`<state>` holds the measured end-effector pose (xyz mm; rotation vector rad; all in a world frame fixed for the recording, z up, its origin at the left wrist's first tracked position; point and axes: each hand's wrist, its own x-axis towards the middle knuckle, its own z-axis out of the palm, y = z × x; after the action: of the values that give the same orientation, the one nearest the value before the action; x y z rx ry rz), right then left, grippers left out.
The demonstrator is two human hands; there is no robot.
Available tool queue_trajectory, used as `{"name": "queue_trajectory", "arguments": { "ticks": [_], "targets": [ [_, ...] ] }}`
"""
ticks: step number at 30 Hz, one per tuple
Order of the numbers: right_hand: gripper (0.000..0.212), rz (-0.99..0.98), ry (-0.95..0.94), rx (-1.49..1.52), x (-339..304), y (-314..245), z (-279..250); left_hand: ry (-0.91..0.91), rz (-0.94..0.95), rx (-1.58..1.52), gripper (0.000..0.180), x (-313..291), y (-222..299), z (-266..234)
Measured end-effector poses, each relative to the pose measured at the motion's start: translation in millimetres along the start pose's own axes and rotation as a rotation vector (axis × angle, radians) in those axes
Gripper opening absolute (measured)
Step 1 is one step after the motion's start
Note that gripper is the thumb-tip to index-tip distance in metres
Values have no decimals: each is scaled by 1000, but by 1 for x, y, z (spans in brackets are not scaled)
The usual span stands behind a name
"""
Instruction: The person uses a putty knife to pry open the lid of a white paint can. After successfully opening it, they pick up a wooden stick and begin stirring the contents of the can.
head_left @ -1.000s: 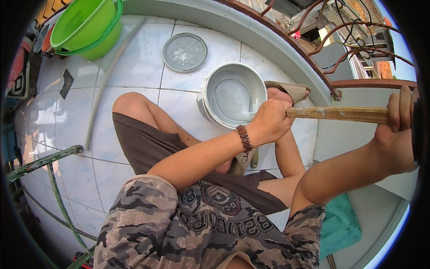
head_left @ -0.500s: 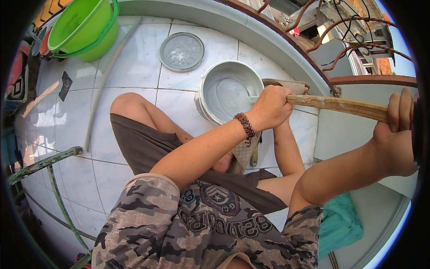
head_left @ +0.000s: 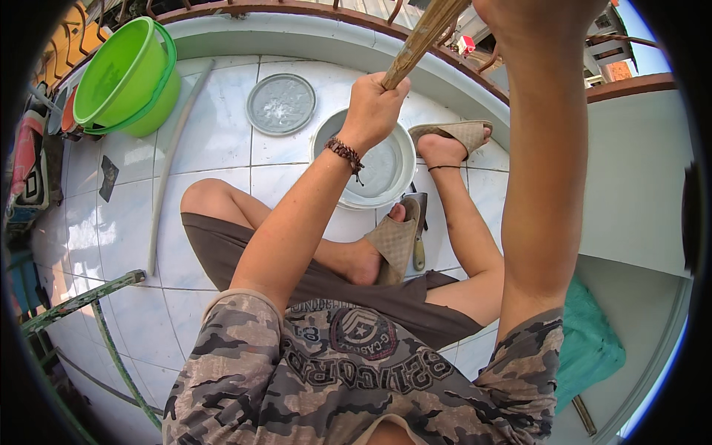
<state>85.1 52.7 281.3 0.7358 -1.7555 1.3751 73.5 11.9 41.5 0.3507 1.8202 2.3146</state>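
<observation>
My left hand (head_left: 376,107), with a braided bracelet at its wrist, is wrapped round a wooden stick (head_left: 423,43) above the white bucket (head_left: 406,178). The bucket holds a pale grey, smooth-looking content. Upward and to the right, the stick runs out of view near my right hand (head_left: 545,21). That hand is cut off by the top edge, so its fingers are hidden. Whether the stick's lower end dips into the bucket cannot be seen behind my left hand and forearm. The round grey lid (head_left: 281,104), smeared with white, lies on the tiles left of the bucket.
My sandalled feet flank the bucket, with a scraper-like tool (head_left: 419,254) between them. A long pale pole (head_left: 172,163), green basins (head_left: 122,78) and a green metal frame (head_left: 83,304) are at left. A low curb with railing curves behind; a teal bag (head_left: 589,348) sits at right.
The stick has swung from pointing right to pointing up and away. My right hand has risen to the top edge; my left hand has shifted left and farther away, still gripping the stick.
</observation>
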Motion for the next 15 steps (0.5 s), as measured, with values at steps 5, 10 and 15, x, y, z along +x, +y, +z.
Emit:
{"name": "queue_trajectory", "arguments": {
  "ticks": [5,10,15],
  "targets": [
    [59,281,204,-218,-9,-10,17,-165,-82,25,34,-38,-5,18],
    [54,347,212,302,2,42,-44,-294,-110,190,34,-56,11,-21],
    [53,354,530,144,-1,-2,15,-155,-103,276,35,-25,30,-48]
  ]
}}
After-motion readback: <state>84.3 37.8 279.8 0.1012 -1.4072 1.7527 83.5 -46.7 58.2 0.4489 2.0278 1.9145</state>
